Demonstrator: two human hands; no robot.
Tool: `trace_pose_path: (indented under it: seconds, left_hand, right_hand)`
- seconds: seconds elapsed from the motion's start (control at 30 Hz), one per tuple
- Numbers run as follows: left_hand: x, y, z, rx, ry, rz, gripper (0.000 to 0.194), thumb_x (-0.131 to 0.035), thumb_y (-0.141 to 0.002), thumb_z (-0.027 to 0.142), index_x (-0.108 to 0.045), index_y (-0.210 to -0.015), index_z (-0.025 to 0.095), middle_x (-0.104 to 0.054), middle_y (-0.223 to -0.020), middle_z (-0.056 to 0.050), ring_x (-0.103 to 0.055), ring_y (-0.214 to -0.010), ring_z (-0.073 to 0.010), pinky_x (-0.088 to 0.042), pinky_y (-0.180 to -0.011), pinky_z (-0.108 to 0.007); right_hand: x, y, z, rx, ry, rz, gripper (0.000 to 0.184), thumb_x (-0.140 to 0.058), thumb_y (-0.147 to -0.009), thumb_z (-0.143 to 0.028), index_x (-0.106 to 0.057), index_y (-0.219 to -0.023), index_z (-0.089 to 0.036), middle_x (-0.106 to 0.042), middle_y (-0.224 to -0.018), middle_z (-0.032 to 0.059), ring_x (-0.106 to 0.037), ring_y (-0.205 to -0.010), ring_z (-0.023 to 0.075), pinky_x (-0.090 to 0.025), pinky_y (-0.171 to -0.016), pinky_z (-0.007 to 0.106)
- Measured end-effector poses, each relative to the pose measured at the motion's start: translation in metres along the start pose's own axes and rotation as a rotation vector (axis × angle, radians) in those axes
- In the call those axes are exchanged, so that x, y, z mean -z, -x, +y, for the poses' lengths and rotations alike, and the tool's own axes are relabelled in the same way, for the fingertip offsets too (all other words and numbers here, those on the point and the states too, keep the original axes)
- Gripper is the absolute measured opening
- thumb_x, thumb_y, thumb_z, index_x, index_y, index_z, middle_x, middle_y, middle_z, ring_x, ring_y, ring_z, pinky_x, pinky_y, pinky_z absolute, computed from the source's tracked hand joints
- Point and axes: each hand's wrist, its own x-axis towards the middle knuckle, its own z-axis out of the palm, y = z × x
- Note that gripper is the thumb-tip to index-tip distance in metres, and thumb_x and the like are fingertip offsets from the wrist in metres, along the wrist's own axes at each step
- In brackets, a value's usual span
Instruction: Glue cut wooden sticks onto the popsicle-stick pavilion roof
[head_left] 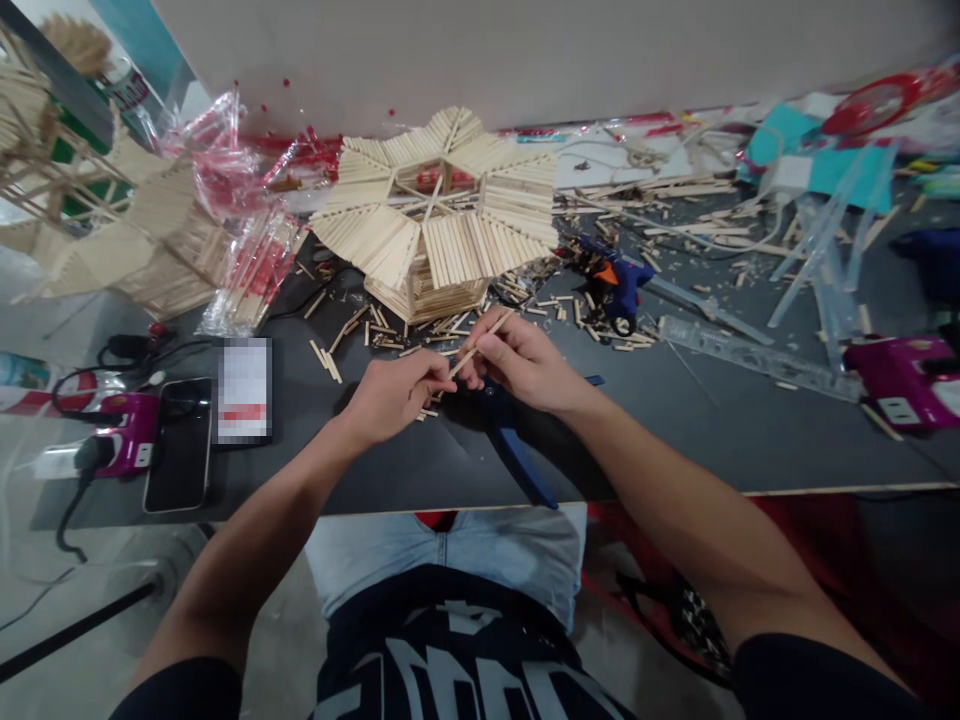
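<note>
A thin wooden stick point(480, 342) is pinched between both hands above the dark table point(675, 420). My left hand point(397, 392) grips its lower end with closed fingers. My right hand point(521, 358) holds the upper part, fingers curled round it. Just beyond the hands stands a model pavilion point(439, 215) built of wooden sticks, with a fanned roof. Blue-handled cutters point(517, 450) lie on the table under my right wrist. Loose cut stick pieces point(360, 335) are scattered around the model's base.
A blue glue gun point(611, 280) lies right of the model. A clear ruler point(750, 352) and a purple device point(900, 375) sit at right. A black phone point(180, 442), a card point(244, 390), another purple device point(127, 432) and stick bundles in plastic point(247, 260) are at left.
</note>
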Motion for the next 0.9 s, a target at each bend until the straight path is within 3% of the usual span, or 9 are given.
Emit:
trace_pose_path:
  seconds: [0.07,0.17,0.5,0.67,0.8,0.9]
  left_hand:
    - [-0.0019,-0.0002,-0.0004,0.013,0.017,0.066,0.008,-0.06,-0.1,0.017,-0.066,-0.096,0.02,-0.074,-0.079,0.003,-0.067,-0.061,-0.0064,-0.049,-0.061,-0.016]
    - [-0.0036,-0.0015,0.0003,-0.019,0.075,0.082,0.012,-0.059,-0.103,0.027,-0.069,-0.106,0.021,-0.078,-0.091,0.0,-0.068,-0.062,-0.0066,-0.051,-0.061,-0.017]
    - [0.0014,-0.0005,0.0021,-0.008,0.012,0.077,0.015,-0.057,-0.097,0.008,-0.066,-0.095,0.02,-0.072,-0.072,0.007,-0.065,-0.054,-0.0044,-0.048,-0.058,-0.013]
    - [0.0009,-0.0003,0.0014,-0.02,-0.01,0.035,0.023,-0.052,-0.093,0.0,-0.065,-0.092,0.019,-0.076,-0.081,0.005,-0.069,-0.062,-0.0042,-0.05,-0.064,-0.013]
    - [-0.0035,-0.0004,0.001,-0.014,0.027,0.111,0.008,-0.063,-0.1,0.019,-0.071,-0.102,0.019,-0.08,-0.093,-0.001,-0.074,-0.073,-0.0086,-0.055,-0.07,-0.016]
    - [-0.0039,-0.0011,0.0017,-0.02,0.058,0.095,0.011,-0.062,-0.102,0.025,-0.072,-0.103,0.02,-0.079,-0.091,-0.001,-0.073,-0.071,-0.0083,-0.055,-0.068,-0.017]
  right_hand:
    - [0.0001,0.0,-0.0001,0.013,-0.012,0.009,0.036,-0.064,-0.098,-0.057,-0.051,-0.099,-0.023,-0.069,-0.075,-0.0022,-0.066,-0.064,0.0101,-0.052,-0.06,0.024]
    - [0.0004,-0.0001,0.001,0.025,-0.031,0.003,0.035,-0.065,-0.098,-0.056,-0.052,-0.101,-0.024,-0.069,-0.075,-0.0028,-0.067,-0.065,0.0104,-0.053,-0.061,0.024]
    - [-0.0004,-0.0009,0.0051,0.017,-0.065,-0.014,0.037,-0.065,-0.098,-0.057,-0.051,-0.1,-0.023,-0.069,-0.075,-0.0022,-0.066,-0.066,0.0104,-0.053,-0.061,0.024]
    - [0.0,0.0005,0.0015,0.004,-0.033,-0.006,0.036,-0.065,-0.098,-0.057,-0.052,-0.099,-0.024,-0.07,-0.077,-0.0014,-0.065,-0.065,0.0105,-0.053,-0.061,0.024]
    - [-0.0004,0.0,-0.0004,0.014,-0.036,0.003,0.038,-0.066,-0.096,-0.059,-0.052,-0.099,-0.024,-0.068,-0.077,-0.0023,-0.066,-0.067,0.0108,-0.053,-0.062,0.025]
    - [-0.0007,-0.0007,0.0006,0.029,-0.037,-0.001,0.038,-0.066,-0.096,-0.059,-0.052,-0.099,-0.024,-0.068,-0.077,-0.0024,-0.066,-0.067,0.0106,-0.054,-0.062,0.025]
